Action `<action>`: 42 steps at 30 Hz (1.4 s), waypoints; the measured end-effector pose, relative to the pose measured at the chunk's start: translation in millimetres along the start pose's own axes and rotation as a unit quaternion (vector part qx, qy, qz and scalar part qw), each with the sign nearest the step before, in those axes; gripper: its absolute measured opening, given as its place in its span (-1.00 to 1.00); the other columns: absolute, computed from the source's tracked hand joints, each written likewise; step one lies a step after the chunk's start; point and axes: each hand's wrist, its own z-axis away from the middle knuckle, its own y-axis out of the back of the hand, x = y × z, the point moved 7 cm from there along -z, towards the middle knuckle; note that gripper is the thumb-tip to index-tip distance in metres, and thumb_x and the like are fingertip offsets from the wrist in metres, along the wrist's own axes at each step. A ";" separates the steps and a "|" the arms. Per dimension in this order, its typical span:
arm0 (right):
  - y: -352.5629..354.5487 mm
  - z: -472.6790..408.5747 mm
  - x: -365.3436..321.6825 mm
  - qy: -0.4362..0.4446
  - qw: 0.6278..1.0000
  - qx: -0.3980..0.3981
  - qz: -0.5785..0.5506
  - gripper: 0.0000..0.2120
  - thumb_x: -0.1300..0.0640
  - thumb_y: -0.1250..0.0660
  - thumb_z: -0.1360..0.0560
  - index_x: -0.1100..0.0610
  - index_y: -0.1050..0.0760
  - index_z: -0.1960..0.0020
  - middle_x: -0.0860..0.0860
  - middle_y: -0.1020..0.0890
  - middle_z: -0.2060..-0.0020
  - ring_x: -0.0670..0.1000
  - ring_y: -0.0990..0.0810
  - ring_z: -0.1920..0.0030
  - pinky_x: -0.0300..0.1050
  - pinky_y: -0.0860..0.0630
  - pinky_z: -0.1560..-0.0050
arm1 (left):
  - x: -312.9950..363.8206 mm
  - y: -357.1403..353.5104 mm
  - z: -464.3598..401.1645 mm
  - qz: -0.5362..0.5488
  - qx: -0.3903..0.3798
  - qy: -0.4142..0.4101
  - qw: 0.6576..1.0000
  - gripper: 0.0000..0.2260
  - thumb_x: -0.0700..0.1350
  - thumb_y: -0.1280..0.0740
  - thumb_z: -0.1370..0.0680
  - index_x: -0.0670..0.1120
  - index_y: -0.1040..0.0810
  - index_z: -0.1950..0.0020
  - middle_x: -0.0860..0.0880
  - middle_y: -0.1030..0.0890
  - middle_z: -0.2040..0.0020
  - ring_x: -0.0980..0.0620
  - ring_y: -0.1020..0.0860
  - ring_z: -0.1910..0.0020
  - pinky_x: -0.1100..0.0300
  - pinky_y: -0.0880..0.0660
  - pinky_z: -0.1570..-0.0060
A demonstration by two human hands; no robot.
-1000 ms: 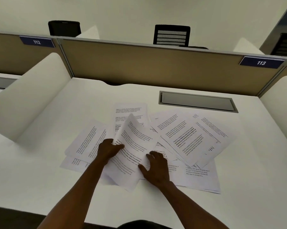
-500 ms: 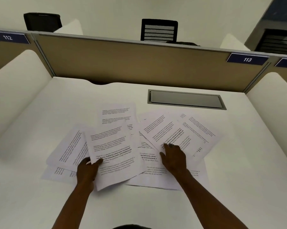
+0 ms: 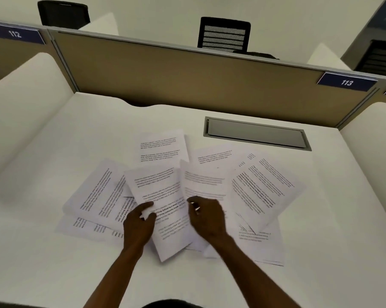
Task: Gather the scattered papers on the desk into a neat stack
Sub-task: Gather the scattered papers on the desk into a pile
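Several printed papers lie fanned out and overlapping on the white desk (image 3: pixel 54 270). My left hand (image 3: pixel 137 225) pinches the left edge of the centre sheet (image 3: pixel 163 192), which lies slanted on top of the pile. Just to its right, my right hand (image 3: pixel 207 221) curls its fingers round the left edge of a blurred sheet (image 3: pixel 205 181) that sits beside the centre sheet. More sheets spread out to the left (image 3: pixel 98 192), at the back (image 3: pixel 163 147), to the right (image 3: pixel 263 187) and at the front right (image 3: pixel 261 243).
A grey cable hatch (image 3: pixel 256 134) is set into the desk behind the papers. A tan partition (image 3: pixel 187 81) closes the back, and white curved side panels (image 3: pixel 23 112) flank the desk. Black chairs (image 3: pixel 224 34) stand beyond the partition.
My right hand has left the right-hand spread and come toward the centre with a sheet. My left hand has shifted right and further up the centre sheet's edge.
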 end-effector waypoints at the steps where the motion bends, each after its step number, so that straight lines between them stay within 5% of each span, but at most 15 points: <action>1: -9.0 7.0 -9.2 -0.004 1.000 -0.008 -0.016 -0.78 0.00 -0.29 -0.52 0.01 -0.67 -0.05 -0.02 -0.75 0.14 0.01 -0.71 0.17 -0.08 -0.62 0.10 | -0.4 -1.0 0.5 0.010 0.006 0.009 1.000 -0.87 -0.01 -0.45 -0.53 0.14 -0.65 -0.06 0.04 -0.66 -0.14 0.09 -0.62 -0.06 0.21 -0.56 -0.01; 3: -26.9 21.4 -27.4 0.008 0.998 -0.048 -0.041 -0.73 -0.04 -0.25 -0.54 0.01 -0.66 -0.10 -0.04 -0.75 0.08 -0.02 -0.70 0.12 -0.07 -0.62 0.04 | -2.6 -3.9 3.0 0.019 -0.002 0.039 0.999 -0.69 0.29 -0.36 -0.49 0.10 -0.68 -0.01 0.06 -0.71 0.00 0.05 -0.65 -0.01 0.13 -0.60 0.05; 6: -50.4 42.3 -50.5 0.067 0.987 -0.132 -0.055 -0.70 -0.05 -0.22 -0.57 0.01 -0.64 -0.17 -0.05 -0.73 -0.03 -0.04 -0.68 0.00 -0.11 -0.59 -0.11 | -4.8 -5.6 3.8 0.038 -0.016 0.055 0.998 -0.63 0.41 -0.33 -0.42 0.14 -0.69 0.14 0.14 -0.72 0.19 0.17 -0.65 0.18 0.21 -0.56 0.21; 9: -62.5 50.0 -54.0 0.068 0.965 -0.221 -0.122 -0.67 -0.10 -0.22 -0.58 0.03 -0.63 -0.17 -0.03 -0.72 -0.08 -0.08 -0.66 -0.06 -0.18 -0.56 -0.14 | -4.7 -5.5 3.0 0.023 -0.030 0.026 0.999 -0.85 0.07 -0.50 -0.46 0.11 -0.65 0.01 0.12 -0.72 0.11 0.07 -0.68 0.04 0.28 -0.56 0.21; 12: -37.2 27.6 -25.1 -0.013 0.973 -0.129 -0.192 -0.74 -0.06 -0.32 -0.55 0.06 -0.68 -0.07 -0.07 -0.74 0.02 -0.19 -0.67 0.03 -0.20 -0.59 0.02 | -12.4 6.3 -1.0 0.001 0.002 0.029 1.000 -0.67 -0.21 -0.44 -0.52 0.05 -0.53 -0.24 -0.05 -0.66 -0.12 -0.04 -0.64 -0.06 0.17 -0.59 0.13; 16: 12.8 -8.7 43.4 -0.087 0.994 0.014 -0.066 -0.66 -0.01 -0.43 -0.48 0.06 -0.61 -0.22 -0.01 -0.67 -0.16 -0.04 -0.62 -0.16 -0.10 -0.53 -0.23 | -11.8 29.2 -5.6 0.024 0.027 0.020 0.999 -0.44 -0.23 -0.37 -0.57 0.21 -0.30 -0.46 -0.07 -0.52 -0.35 0.00 -0.51 -0.19 -0.04 -0.54 -0.15; 19: 27.9 -26.5 102.5 -0.157 0.983 -0.028 0.093 -0.41 -0.07 -0.36 -0.51 0.08 -0.33 -0.48 0.10 -0.41 -0.45 0.11 -0.32 -0.47 0.02 -0.29 -0.45 | -10.4 39.1 -11.6 0.052 0.017 0.037 0.998 -0.36 -0.21 -0.33 -0.60 0.26 -0.16 -0.53 -0.09 -0.49 -0.42 -0.06 -0.53 -0.25 -0.06 -0.52 -0.15; 22: 26.6 -28.8 140.5 -0.195 0.963 -0.107 0.154 -0.27 -0.16 -0.28 -0.54 0.09 -0.09 -0.58 0.16 -0.17 -0.56 0.17 -0.11 -0.56 0.11 -0.15 -0.51 | -10.8 40.7 -21.3 0.061 -0.010 0.071 0.996 -0.35 -0.20 -0.32 -0.61 0.27 -0.13 -0.55 -0.12 -0.49 -0.44 -0.17 -0.56 -0.29 -0.16 -0.52 -0.20; 27: 22.4 -28.9 139.5 -0.109 0.956 -0.112 0.247 -0.38 -0.19 -0.17 -0.58 0.10 -0.22 -0.53 0.14 -0.41 -0.44 0.17 -0.37 -0.43 0.09 -0.40 -0.34 | -6.9 23.9 -21.1 0.053 -0.115 0.084 0.988 -0.43 -0.27 -0.31 -0.61 0.20 -0.28 -0.50 -0.09 -0.57 -0.34 0.00 -0.70 0.03 -0.03 -0.66 0.11; 30: 30.2 -27.7 120.8 -0.020 0.956 -0.061 0.288 -0.59 -0.06 -0.20 -0.59 0.13 -0.47 -0.34 0.10 -0.66 -0.06 0.14 -0.65 -0.01 -0.01 -0.58 0.10 | -1.5 16.2 -17.7 -0.014 -0.134 0.080 0.988 -0.32 -0.26 -0.32 -0.60 0.24 -0.12 -0.57 -0.16 -0.45 -0.43 -0.18 -0.56 -0.25 -0.23 -0.56 -0.16; 33: 46.4 -26.5 101.0 0.027 0.952 0.005 0.304 -0.89 0.12 -0.34 -0.54 0.12 -0.59 0.13 0.03 -0.63 0.36 0.06 -0.61 0.41 -0.10 -0.53 0.45 | 12.4 9.7 -15.9 -0.065 -0.151 0.037 0.986 -0.31 -0.24 -0.31 -0.61 0.35 -0.12 -0.53 -0.12 -0.42 -0.43 -0.22 -0.46 -0.38 -0.26 -0.52 -0.22; 38: 58.7 -15.2 48.6 0.051 0.987 0.087 0.126 -0.83 0.10 -0.27 -0.57 0.08 -0.64 0.01 0.02 -0.70 0.20 0.08 -0.67 0.26 -0.07 -0.60 0.24 | 24.7 -3.5 -19.7 -0.105 -0.133 -0.017 0.985 -0.64 -0.23 -0.28 -0.61 0.18 -0.53 -0.28 -0.07 -0.39 -0.49 -0.12 -0.43 -0.39 -0.04 -0.47 -0.31; 40: 40.9 2.6 15.0 0.091 0.992 0.048 0.072 -0.81 0.04 -0.22 -0.58 0.00 -0.61 -0.01 -0.02 -0.71 0.13 0.05 -0.67 0.20 -0.10 -0.59 0.21 | 21.3 -9.4 -21.9 -0.106 -0.123 0.000 0.987 -0.79 -0.04 -0.29 -0.63 0.11 -0.60 -0.23 -0.06 -0.51 -0.38 -0.08 -0.53 -0.25 -0.06 -0.50 -0.25; 42: 14.0 26.0 -12.8 0.147 0.987 -0.014 0.064 -0.79 0.00 -0.17 -0.59 -0.02 -0.58 -0.02 -0.03 -0.69 0.12 0.05 -0.67 0.18 -0.09 -0.58 0.24 | 20.3 -13.7 -22.6 -0.095 -0.120 0.010 0.988 -0.73 0.20 -0.27 -0.59 0.12 -0.63 -0.16 0.00 -0.61 -0.20 0.00 -0.57 -0.09 0.02 -0.51 -0.14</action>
